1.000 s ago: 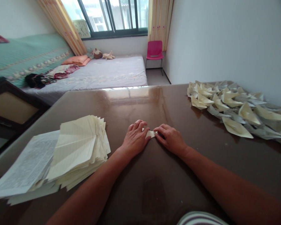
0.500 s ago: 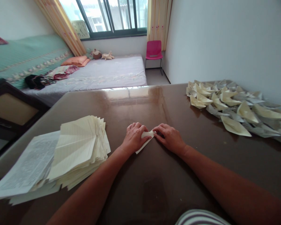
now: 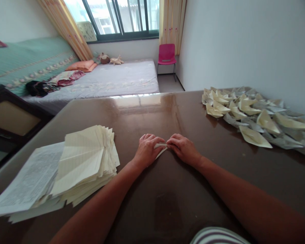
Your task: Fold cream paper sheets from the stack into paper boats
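Note:
A small folded piece of cream paper (image 3: pixel 161 149) sits between my two hands on the brown table (image 3: pixel 152 115). My left hand (image 3: pixel 147 149) pinches its left side, fingers curled over it. My right hand (image 3: pixel 183 148) grips its right end, fingertips meeting the left hand's. Most of the paper is hidden under the fingers; only a narrow strip shows.
A fanned stack of cream sheets (image 3: pixel 87 161) lies at the left, over printed pages (image 3: pixel 27 181). A pile of folded paper boats (image 3: pixel 254 117) covers the table's right side by the wall. Beyond the table are a bed (image 3: pixel 112 79) and a pink chair (image 3: pixel 167 56).
The paper lay flat under both hands a second ago. Its left side then lifted and opened; now it is pinched narrower between the hands.

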`<state>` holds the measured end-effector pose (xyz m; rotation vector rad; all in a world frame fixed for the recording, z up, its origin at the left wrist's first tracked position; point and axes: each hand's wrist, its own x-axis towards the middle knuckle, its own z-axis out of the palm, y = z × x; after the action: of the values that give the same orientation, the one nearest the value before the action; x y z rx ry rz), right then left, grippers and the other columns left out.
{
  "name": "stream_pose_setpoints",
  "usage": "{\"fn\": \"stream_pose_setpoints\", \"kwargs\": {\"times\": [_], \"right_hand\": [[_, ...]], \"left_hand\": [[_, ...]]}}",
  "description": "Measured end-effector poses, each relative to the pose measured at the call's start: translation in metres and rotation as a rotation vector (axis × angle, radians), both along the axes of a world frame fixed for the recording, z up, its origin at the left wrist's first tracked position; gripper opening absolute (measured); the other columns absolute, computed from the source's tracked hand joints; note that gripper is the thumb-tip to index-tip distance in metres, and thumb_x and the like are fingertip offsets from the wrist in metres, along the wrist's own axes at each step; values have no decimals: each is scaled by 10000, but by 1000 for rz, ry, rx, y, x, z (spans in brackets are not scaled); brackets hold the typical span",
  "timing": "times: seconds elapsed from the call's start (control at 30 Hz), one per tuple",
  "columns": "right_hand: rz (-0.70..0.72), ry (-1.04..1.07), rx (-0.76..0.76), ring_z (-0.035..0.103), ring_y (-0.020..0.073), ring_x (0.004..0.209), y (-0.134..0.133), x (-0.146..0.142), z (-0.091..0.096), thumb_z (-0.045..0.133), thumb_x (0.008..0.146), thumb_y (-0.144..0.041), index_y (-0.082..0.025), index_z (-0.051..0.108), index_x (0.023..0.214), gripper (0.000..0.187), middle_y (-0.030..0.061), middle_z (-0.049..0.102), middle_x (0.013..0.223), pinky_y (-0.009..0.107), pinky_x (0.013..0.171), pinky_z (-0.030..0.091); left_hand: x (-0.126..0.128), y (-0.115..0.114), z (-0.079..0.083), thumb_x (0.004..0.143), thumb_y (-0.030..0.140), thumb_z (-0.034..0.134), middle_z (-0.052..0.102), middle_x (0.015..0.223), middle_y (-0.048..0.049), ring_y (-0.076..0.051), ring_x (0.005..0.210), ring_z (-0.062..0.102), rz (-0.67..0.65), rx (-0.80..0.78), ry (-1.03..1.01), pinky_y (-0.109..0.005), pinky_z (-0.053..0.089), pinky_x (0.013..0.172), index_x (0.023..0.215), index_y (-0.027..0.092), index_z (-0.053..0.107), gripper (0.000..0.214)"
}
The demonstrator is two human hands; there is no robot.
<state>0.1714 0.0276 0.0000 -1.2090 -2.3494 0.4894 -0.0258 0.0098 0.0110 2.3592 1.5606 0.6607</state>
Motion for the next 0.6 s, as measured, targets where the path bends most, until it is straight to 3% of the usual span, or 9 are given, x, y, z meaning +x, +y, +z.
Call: {"fn": "stream_pose_setpoints", "kwargs": {"times": [0.17,0.37,0.43,0.6], "right_hand": [[20,-48,-18,573,144,893,1,-1,1,468,957,-375,-223,673,932,256,29,635,933,256,779,401],[42,-182,92,544,159,868,-2,-1,4,413,975,-386,-212,638,865,305,33,611,897,272,737,370],[16,-159,91,537,158,862,-2,-1,3,413,974,-370,-207,614,837,293,33,600,884,267,732,371],[-110,-61,74,532,173,848,4,2,-4,418,963,-327,-203,560,771,269,42,578,853,272,739,378]], "left_hand": [[-2,0,2,898,438,543,673,893,-13,-189,998,521,-47,18,1,-372,354,989,877,289,737,245],[-4,2,-2,888,406,567,668,898,-7,-181,958,538,-46,4,-48,-338,410,931,851,282,733,210],[-7,3,-3,878,372,585,662,942,-12,-186,963,543,-12,0,-58,-339,425,920,935,281,720,173],[-18,8,-5,884,350,565,656,1043,-39,-223,1065,523,97,29,-100,-368,435,941,1173,252,624,310]]}}
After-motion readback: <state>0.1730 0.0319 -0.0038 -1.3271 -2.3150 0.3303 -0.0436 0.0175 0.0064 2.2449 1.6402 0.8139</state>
